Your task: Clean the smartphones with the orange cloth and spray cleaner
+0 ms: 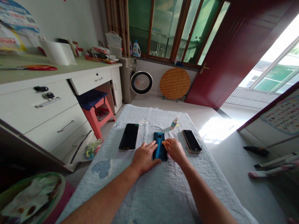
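A blue phone point(160, 152) lies back up on the cloth-covered table point(149, 186), its camera block at the far end. My left hand point(144, 158) rests against its left edge, fingers spread, with fingertips on the phone. At the right edge, my right hand point(174, 150) is closed round a small orange cloth point(166, 144) that touches the phone. To the left lies a black phone point(129, 136), screen up. On the right, another dark-screened phone point(193, 140) sits on a pale flat item. A small spray bottle point(174, 123) stands beyond my right hand.
A white desk point(93, 77) with drawers runs along the left, with a red stool point(99, 113) by it. A waste bin point(62, 189) stands at the lower left. Behind are a washing machine point(127, 74), a round wooden board point(175, 83) and a red door point(224, 53).
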